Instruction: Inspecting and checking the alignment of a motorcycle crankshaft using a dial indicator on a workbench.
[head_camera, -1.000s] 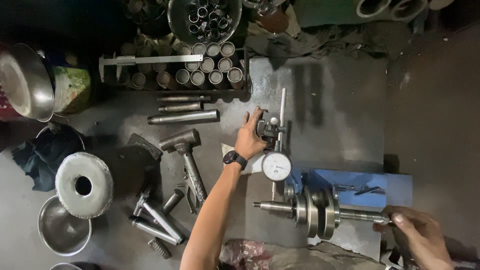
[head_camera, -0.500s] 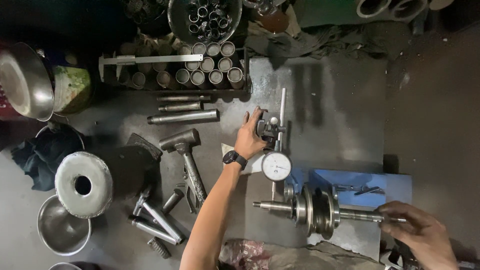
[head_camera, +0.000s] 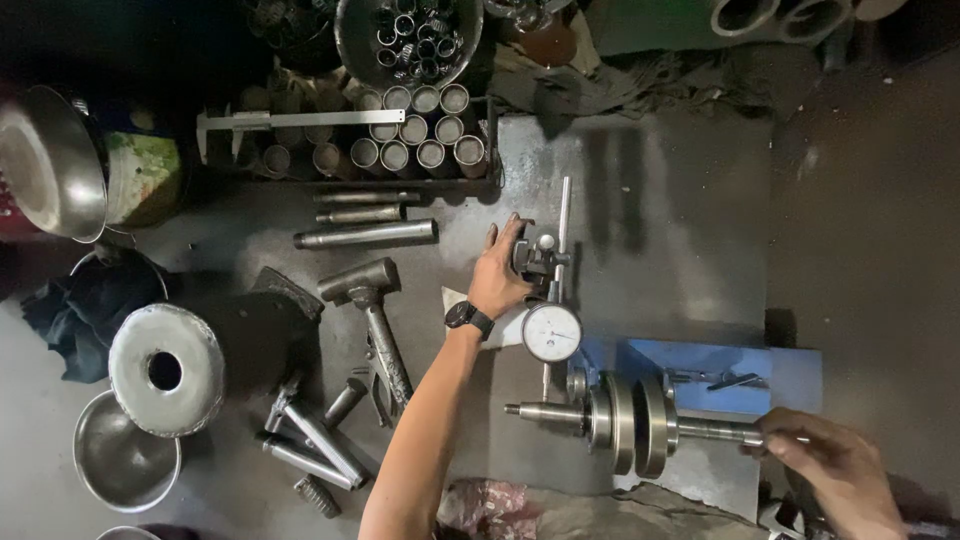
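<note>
on the steel bench (head_camera: 660, 200) one crankshaft (head_camera: 630, 422) already rests in its blue stand (head_camera: 700, 362), one dial gauge (head_camera: 551, 332) set over it; a reading looks still to come. left hand (head_camera: 500, 275) fingers grasp the gauge clamp (head_camera: 535, 257), right hand (head_camera: 835, 475) fingers pinch the shaft end. beside: one hammer (head_camera: 370, 300), three loose bars (head_camera: 365, 215).

Single head-worn view, looking straight down from above. Moderate distance: both hands and the workbench (head_camera: 680, 200) fill the frame.
</note>
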